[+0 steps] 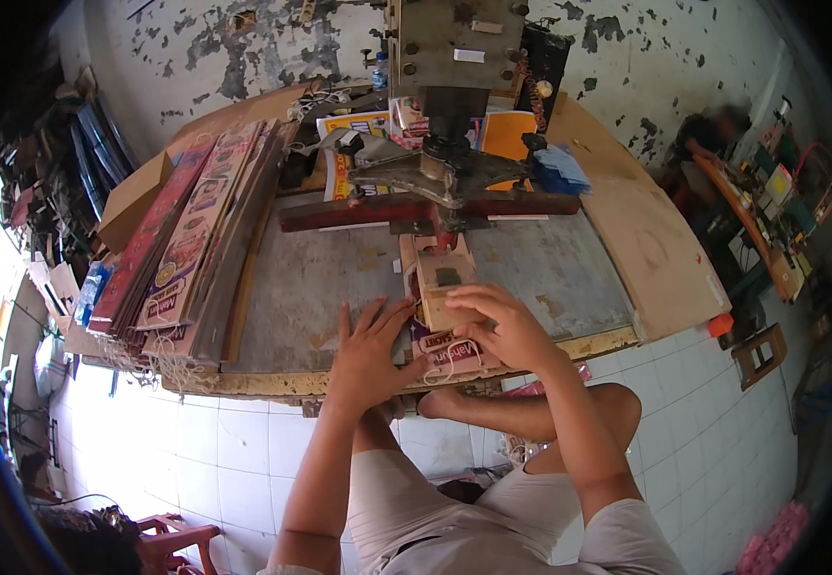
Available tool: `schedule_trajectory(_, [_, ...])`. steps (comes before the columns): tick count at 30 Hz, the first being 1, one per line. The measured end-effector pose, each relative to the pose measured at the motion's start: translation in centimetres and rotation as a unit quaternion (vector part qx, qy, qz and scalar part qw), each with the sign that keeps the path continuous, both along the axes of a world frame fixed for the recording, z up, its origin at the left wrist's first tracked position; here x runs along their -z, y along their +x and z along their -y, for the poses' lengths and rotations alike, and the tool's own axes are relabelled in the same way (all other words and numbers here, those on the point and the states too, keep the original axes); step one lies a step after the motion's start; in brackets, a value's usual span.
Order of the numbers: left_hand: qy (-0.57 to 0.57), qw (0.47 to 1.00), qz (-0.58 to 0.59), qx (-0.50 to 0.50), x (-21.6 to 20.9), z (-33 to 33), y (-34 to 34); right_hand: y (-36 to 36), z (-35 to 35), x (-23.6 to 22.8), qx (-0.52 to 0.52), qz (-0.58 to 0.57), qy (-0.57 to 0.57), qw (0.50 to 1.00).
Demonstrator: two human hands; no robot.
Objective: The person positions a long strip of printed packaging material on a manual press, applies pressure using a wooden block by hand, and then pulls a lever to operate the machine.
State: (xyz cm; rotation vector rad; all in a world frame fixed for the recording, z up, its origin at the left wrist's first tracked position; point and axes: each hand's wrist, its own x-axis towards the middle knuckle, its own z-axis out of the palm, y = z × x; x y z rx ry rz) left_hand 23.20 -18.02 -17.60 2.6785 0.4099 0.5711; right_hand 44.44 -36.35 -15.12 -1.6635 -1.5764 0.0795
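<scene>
A long printed cardboard strip [446, 358], pink and purple with a loop of white string at its near end, lies on the grey metal press bed [569, 278]. On top of it sits a flat wooden block [443, 309] with a dark patch. My right hand [507, 331] grips the block's right side, thumb and fingers bent against it. With fingers spread, my left hand [370, 350] rests on the bed, its fingertips and thumb beside the strip's left edge. Just beyond the block, the press's red cross-shaped head [435, 206] hangs over the strip's far part.
Stacks of similar printed cardboard strips [195, 230] with strings stand at the left of the table. A brown board [617, 192] covers the right side, with blue sheets [561, 170] at its far end. Another person [708, 134] sits at a cluttered bench far right.
</scene>
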Motion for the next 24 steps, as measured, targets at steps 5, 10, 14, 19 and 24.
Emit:
schedule_trajectory(5, [-0.006, 1.0, -0.003, -0.003, -0.3, 0.1, 0.2, 1.7, -2.8, 0.9, 0.033, 0.025, 0.005, 0.999])
schedule_trajectory(10, [-0.016, 1.0, -0.014, -0.005, -0.7, 0.3, 0.2, 2.1, -3.4, 1.4, 0.033, 0.049, 0.025, 0.998])
schedule_trajectory(14, [-0.021, 0.999, -0.029, -0.007, -0.9, 0.3, 0.3, 1.8, -3.5, 1.5, 0.038, 0.051, 0.033, 0.997])
schedule_trajectory(19, [-0.023, 0.999, -0.032, -0.01, -1.3, 0.5, 0.4, 1.5, -3.5, 1.6, 0.052, 0.04, 0.036, 0.997])
schedule_trajectory(24, [-0.013, 0.999, -0.03, -0.014, -1.3, 0.5, 0.2, 1.4, -3.1, 1.1, 0.057, 0.079, 0.057, 0.994])
